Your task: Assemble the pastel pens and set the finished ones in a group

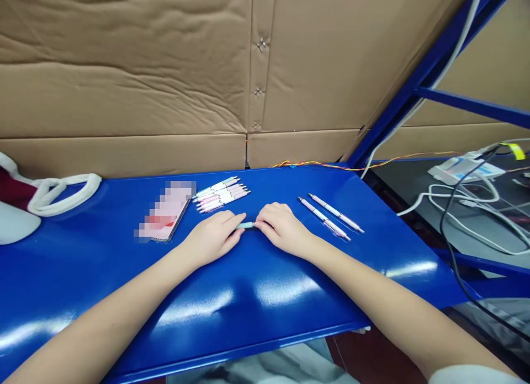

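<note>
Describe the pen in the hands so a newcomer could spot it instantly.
On the blue table, look at the centre, between a pink-and-white pen group and two loose pens. There the left hand and right hand meet over one pen. Only its short teal section shows between them, unlike its uncovered neighbours.

A slim mint-green pen barrel, nearly level and crosswise, only a short stretch showing.

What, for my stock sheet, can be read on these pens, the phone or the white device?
No text is readable anywhere.
The pen bundle: any print too small.
The two loose pens: any print too small.
The teal-tipped pen between the left hand and right hand: nothing readable.
The phone: blurred out.
The white device: markings too blurred.
</note>
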The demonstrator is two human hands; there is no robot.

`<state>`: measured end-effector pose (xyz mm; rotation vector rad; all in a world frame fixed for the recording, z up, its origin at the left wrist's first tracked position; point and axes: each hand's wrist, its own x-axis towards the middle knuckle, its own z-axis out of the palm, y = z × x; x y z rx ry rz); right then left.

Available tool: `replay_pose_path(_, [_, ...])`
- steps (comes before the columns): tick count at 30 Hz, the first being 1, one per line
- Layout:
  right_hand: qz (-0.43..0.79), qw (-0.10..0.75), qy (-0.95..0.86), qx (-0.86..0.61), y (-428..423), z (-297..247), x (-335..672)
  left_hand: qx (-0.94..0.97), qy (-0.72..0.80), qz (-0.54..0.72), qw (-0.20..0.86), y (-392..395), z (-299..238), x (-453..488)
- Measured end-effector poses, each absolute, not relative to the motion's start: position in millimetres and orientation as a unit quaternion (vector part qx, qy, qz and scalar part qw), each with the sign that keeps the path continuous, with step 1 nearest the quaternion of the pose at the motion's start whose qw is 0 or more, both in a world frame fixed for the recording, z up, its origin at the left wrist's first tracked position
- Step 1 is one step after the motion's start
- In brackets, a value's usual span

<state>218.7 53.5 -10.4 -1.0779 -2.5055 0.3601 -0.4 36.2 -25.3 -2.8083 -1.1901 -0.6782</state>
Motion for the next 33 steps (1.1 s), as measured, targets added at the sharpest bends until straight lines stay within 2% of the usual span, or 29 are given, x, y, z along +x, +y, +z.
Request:
replay_pose_path(4, [0.187,0.231,-0.870,-0.392,53.4,-14.2,217.1,-0.899,-0.382,-0.215,-0.002,37.3,-24.5,-1.7])
replay_pose_path(14, [0.193,0.250,-0.868,-0.382,53.0,-17.7,215.5,-0.910,-0.356,-0.212,0.020,37.3,-25.9,-1.1])
replay_pose_path(20, [0.151,0.198,-0.885,-0.393,54.4,-17.8,217.1,-0.908,-0.353,-0.226,0.013,37.7,-28.4,-1.4])
replay_pose_path(27, [0.174,0.222,-0.878,-0.386,51.6,-17.0,216.6,-0.911,-0.346,-0.224,0.012,37.8,-28.2,-1.1])
replay_pose_path(33, [0.138,0.191,-0.889,-0.393,53.1,-16.1,217.8,-0.912,-0.343,-0.224,0.002,37.4,-25.9,-1.9])
